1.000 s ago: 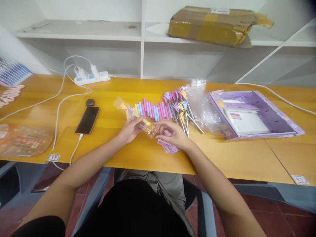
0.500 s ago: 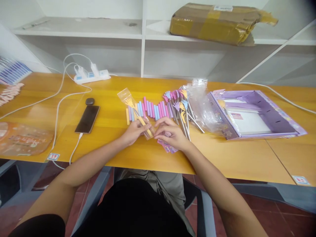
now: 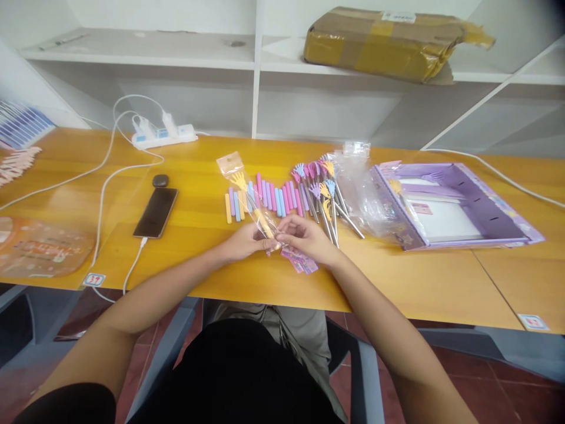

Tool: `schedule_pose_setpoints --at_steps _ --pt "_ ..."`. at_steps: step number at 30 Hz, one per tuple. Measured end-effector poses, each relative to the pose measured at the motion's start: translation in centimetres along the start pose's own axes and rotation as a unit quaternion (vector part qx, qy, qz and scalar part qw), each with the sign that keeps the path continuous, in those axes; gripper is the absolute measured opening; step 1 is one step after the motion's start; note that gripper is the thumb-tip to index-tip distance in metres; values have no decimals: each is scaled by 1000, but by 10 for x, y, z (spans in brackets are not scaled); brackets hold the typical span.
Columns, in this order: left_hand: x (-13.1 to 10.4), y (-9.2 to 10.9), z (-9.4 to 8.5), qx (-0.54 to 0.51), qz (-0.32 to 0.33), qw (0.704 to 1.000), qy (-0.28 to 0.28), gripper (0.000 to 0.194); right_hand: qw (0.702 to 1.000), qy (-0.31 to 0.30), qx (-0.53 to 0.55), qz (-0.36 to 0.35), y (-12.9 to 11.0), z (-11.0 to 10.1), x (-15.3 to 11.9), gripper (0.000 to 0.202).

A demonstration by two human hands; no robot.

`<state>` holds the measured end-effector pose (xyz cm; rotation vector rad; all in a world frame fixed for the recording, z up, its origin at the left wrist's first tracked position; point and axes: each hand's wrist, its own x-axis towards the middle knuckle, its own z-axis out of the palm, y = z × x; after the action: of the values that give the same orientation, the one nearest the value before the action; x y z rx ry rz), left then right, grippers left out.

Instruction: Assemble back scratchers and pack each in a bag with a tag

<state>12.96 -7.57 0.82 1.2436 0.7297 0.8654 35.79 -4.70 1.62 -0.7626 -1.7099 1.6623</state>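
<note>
Table [image 3: 375, 277]: yellow wood
Left hand [image 3: 245, 241]: closed round clear plastic bag [image 3: 228, 164], yellow hand-headed stick [image 3: 239, 181] inside
Right hand [image 3: 311, 239]: pinching bag's lower end, likely steadying it

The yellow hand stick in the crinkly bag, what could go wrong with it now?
The clear bag looks thin, so it might tear where the left hand and right hand pinch its lower end.

The yellow hand stick could perhaps slip out if the bag's far end is open; I can't tell whether it is.

The bag sits close to the coloured tubes, so a bump might scatter them.
</note>
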Motion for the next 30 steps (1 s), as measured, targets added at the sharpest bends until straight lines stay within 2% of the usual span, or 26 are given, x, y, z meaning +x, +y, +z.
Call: schedule_pose_setpoints --at_steps 2,3,6,8,10,11,13,16,18,20,22,23,25,28,30 --pt "-3 5 -2 -8 -26 999 -32 47 1000 -16 5 16 -6 -5 -2 35" --pt "-5 8 -3 -2 -48 997 -66 48 1000 -16 13 15 -7 -7 -3 36" --pt "-12 15 -3 41 -128 969 -205 46 997 6 70 20 -6 -9 -4 48" --pt "-17 16 -1 71 -162 944 -277 44 994 33 100 40 -3 -7 -3 50" --pt "-19 14 1 104 -172 935 -293 43 990 62 108 60 0 -5 -2 47" --pt "-18 12 2 121 -171 937 -281 44 989 74 109 66 0 -4 -2 46" --pt "-14 10 -1 141 -151 956 -207 46 990 69 101 71 -1 -2 -2 45" --pt "-5 8 -11 130 -48 990 -23 46 995 -15 59 73 -5 3 -3 44" --pt "1 8 -17 117 25 990 75 45 992 -82 26 88 -6 6 -4 44" --pt "4 8 -20 98 63 987 114 46 986 -129 -3 107 -7 7 -5 44" --pt "5 7 -21 77 68 987 125 41 983 -143 -48 105 -10 2 -7 44" --pt "5 6 -20 72 62 987 129 37 984 -128 -84 88 -12 -4 -8 44" --pt "4 5 -18 76 44 986 142 31 980 -51 -193 29 -16 -19 -10 43" --pt "2 2 -15 96 21 984 147 28 924 72 -373 -45 -18 -43 -14 34" --pt "1 1 -14 112 17 982 151 30 888 98 -448 -42 -15 -56 -16 36"
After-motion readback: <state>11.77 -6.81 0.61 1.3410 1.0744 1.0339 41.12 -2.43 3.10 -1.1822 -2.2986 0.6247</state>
